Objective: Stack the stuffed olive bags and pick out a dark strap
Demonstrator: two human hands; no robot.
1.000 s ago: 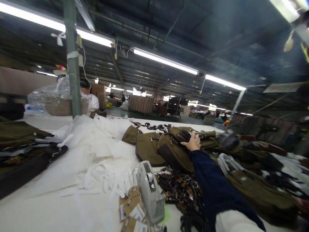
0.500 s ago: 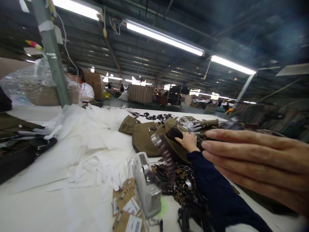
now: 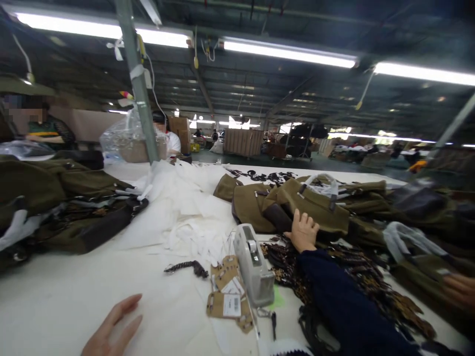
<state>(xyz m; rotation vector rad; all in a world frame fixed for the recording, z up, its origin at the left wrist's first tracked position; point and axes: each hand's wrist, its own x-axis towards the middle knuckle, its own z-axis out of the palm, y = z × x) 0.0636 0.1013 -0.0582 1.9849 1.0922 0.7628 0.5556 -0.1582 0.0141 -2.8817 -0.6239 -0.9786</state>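
Observation:
My left hand [image 3: 115, 329] is at the lower left over the white table [image 3: 55, 301], thumb and forefinger apart and nothing between them. My right hand [image 3: 304, 230], in a navy sleeve, rests palm down with spread fingers against an olive-green bag [image 3: 315, 202] with dark trim and wrapped handles. Below that hand lies a heap of dark straps and chains [image 3: 285, 269]. A grey tape dispenser [image 3: 256, 272] stands left of the heap. Brown tags [image 3: 226, 277] with printed labels lie beside it. A dark braided strap [image 3: 189, 268] lies left of the tags.
Another person's hand [image 3: 460, 287] is at the right edge, near a bag with wrapped handles [image 3: 411, 244]. More olive bags [image 3: 55, 198] are piled at the left. White sheets [image 3: 181, 207] spread across the middle. A green post [image 3: 137, 94] rises behind them.
The view has swung left, and my left hand has come into view. The braided strap, blurred above the dispenser before, now lies on the table. A large hand near the camera has gone from there.

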